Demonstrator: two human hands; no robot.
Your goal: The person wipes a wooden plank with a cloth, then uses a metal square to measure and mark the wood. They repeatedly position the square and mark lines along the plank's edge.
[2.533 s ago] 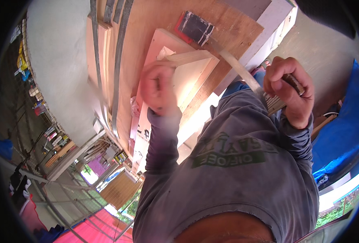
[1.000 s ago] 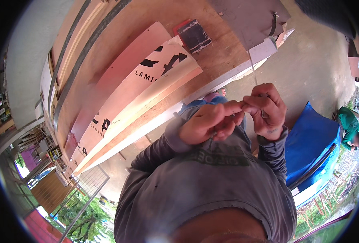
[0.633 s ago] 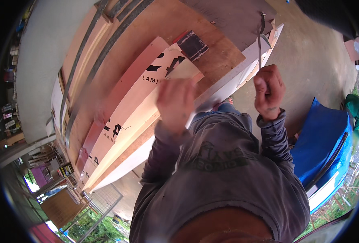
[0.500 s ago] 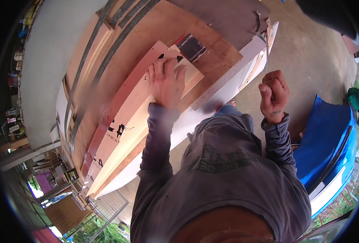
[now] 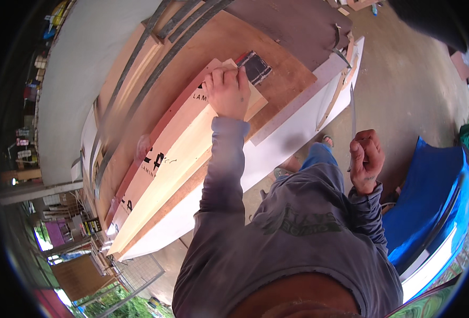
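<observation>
My left hand [image 5: 228, 94] lies on the far end of a long, tapering pale wooden board [image 5: 181, 139], its fingers spread and slightly bent near the board's edge, thumb apart. Under and beside it is a reddish plywood strip [image 5: 139, 168]. My right hand [image 5: 367, 161] is raised to the right of the boards, fingers curled round a long thin grey strip [image 5: 353, 114] seen edge-on. It looks like a blade, but its exact kind cannot be made out. Just beyond my left hand sits a black, red-edged flat block [image 5: 255, 67].
The boards rest on a brown plywood sheet [image 5: 284, 87] over a white surface [image 5: 277, 140]. Dark curved strips [image 5: 139, 87] run along the left. A blue boat-like shape [image 5: 422, 196] stands at the right. My feet [image 5: 281, 173] are on the concrete floor [image 5: 393, 79].
My left hand has shifted slightly farther along the board toward its end. My right hand has come lower and nearer, and more of the thin grey strip beside it shows.
</observation>
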